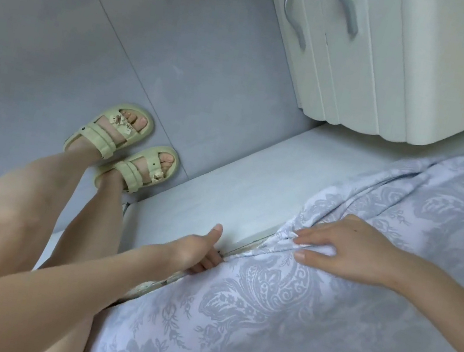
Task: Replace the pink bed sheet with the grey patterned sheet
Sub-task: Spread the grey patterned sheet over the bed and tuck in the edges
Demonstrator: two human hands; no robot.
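Note:
The grey patterned sheet (pixel 278 312) covers the mattress at the lower right, its gathered elastic hem bunched at the mattress edge. My right hand (pixel 344 250) lies on top of it with fingers straight, pressing the folds near the hem. My left hand (pixel 197 250) is at the mattress edge, thumb up; its fingers reach under the sheet's hem into the gap beside the bed frame and are partly hidden. A strip of the mattress side shows under the hem. No pink sheet is in view.
A pale bed frame ledge (pixel 252 191) runs beside the mattress. A white cabinet (pixel 381 62) with curved handles stands at the upper right. My feet in cream sandals (pixel 125 142) stand on the grey tiled floor (pixel 65 25).

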